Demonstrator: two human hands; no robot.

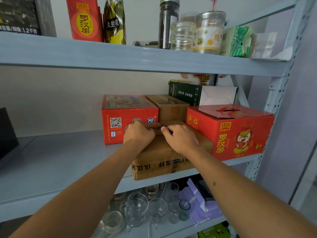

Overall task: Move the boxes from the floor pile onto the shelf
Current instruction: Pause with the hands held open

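Note:
A brown cardboard box [159, 160] with black printed characters lies on the middle shelf [56, 162], its near end over the shelf's front edge. It sits between a red box with a QR code [123, 115] and a red box with a cartoon figure [236, 133]. My left hand [139, 134] and my right hand [181, 138] both rest on the brown box's top with fingers curled over its far part. The floor pile is out of view.
Behind stand a smaller brown box [169, 107] and a dark green box [187, 94]. The upper shelf [120, 55] carries jars and packets. Glass cups [140, 208] fill the lower shelf. A black object [6, 133] sits at far left. The metal upright [274, 107] is right.

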